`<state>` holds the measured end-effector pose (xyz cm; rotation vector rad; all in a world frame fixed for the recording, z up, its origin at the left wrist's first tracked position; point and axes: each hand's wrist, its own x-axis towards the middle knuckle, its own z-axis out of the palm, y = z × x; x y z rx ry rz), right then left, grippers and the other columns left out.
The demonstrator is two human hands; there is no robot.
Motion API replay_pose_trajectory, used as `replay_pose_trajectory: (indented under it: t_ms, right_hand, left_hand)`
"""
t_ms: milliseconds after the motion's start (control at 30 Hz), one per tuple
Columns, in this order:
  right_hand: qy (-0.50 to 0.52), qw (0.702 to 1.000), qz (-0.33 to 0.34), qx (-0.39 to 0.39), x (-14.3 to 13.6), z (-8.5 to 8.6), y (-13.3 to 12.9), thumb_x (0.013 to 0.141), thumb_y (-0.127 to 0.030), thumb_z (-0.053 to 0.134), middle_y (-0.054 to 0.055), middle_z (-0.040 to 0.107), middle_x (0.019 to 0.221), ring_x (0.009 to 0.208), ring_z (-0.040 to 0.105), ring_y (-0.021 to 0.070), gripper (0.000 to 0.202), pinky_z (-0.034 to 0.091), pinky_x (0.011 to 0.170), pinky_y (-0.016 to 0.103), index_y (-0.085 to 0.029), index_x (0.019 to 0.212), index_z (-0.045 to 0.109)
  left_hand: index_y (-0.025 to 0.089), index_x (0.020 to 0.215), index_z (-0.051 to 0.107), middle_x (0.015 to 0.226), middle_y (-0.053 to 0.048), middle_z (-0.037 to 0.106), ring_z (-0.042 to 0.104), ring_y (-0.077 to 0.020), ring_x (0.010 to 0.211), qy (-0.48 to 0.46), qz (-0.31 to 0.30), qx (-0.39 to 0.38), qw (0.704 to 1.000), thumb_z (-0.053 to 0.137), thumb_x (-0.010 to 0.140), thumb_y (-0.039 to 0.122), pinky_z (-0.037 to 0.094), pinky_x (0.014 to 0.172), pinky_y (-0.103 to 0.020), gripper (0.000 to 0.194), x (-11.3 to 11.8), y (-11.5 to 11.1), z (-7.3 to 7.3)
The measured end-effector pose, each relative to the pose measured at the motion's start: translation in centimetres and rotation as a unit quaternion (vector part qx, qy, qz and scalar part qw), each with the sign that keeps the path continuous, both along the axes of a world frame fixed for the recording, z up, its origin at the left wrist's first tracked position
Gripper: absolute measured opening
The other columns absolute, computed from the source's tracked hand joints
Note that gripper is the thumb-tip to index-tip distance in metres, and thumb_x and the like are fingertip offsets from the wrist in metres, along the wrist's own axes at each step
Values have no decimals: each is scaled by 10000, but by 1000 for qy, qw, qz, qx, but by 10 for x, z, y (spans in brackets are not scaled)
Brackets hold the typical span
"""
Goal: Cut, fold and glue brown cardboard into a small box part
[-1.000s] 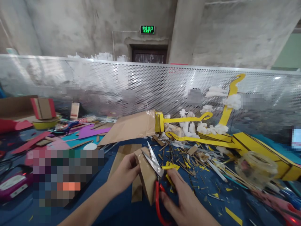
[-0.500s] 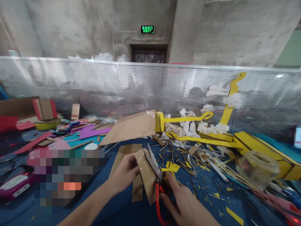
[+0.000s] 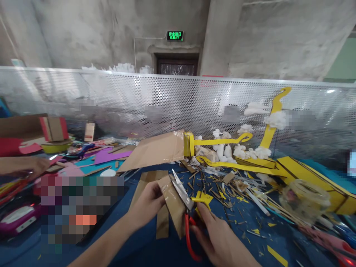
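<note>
Held up over the blue table is a brown cardboard strip (image 3: pixel 172 211), gripped at its left edge by my left hand (image 3: pixel 148 204). My right hand (image 3: pixel 214 230) is closed around the handles of a pair of scissors (image 3: pixel 182 193), one handle red and one yellow. The blades point up and away, nearly together, and lie along the right edge of the strip. Beneath my left hand, more flat brown cardboard (image 3: pixel 162 222) rests on the table.
A large cardboard sheet (image 3: pixel 155 150) leans behind the hands. To the right lie scraps, yellow card shapes (image 3: pixel 311 178) and a clear tape roll (image 3: pixel 304 200). Another person's hand (image 3: pixel 36 167) reaches in at the left, near a purple device (image 3: pixel 19 218). A perforated metal panel (image 3: pixel 172 96) spans the back.
The scissor blades have drawn closer together along the cardboard strip. My left hand stays nearly in place. Another person's hand has entered from the left edge.
</note>
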<state>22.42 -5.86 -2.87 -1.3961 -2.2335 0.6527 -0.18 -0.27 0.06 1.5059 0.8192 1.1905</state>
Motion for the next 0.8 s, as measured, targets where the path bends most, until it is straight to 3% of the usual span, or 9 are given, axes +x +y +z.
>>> replay_pose_trajectory:
  t_ms: [167, 367, 567, 800]
  right_hand:
    - [-28, 999, -2, 35, 7, -3, 1, 1003, -226, 452, 190, 730, 1233, 1066, 751, 347, 396, 575, 869, 412, -157, 1393, 464]
    - [-1, 996, -7, 83, 6, -7, 1, 1003, -240, 453, 167, 750, 1196, 995, 768, 320, 369, 571, 802, 371, -171, 1364, 478]
    - [70, 993, -39, 89, 2, -6, 1, 953, -294, 577, 19, 732, 818, 720, 703, 214, 150, 490, 622, 272, -240, 1090, 547]
    - [98, 989, -59, 98, 5, -12, 6, 856, -309, 716, -9, 641, 795, 681, 590, 190, 204, 450, 614, 265, -253, 951, 545]
  left_hand:
    - [186, 665, 695, 592, 67, 645, 519, -102, 530, 11, 12, 19, 1000, 777, 719, 144, 454, 558, -205, 107, -1, 0, 0]
    - [200, 784, 752, 709, 30, 734, 626, -149, 650, 2, 9, 19, 1000, 778, 723, 168, 518, 663, -243, 74, -1, 2, 0]
    - [211, 757, 741, 685, 39, 723, 623, -151, 633, 2, -1, 23, 1000, 759, 719, 140, 518, 655, -244, 83, 1, -3, 5]
    - [235, 868, 765, 792, 24, 772, 693, -183, 785, 17, -12, 34, 999, 745, 727, 132, 548, 735, -255, 175, 2, -5, 2]
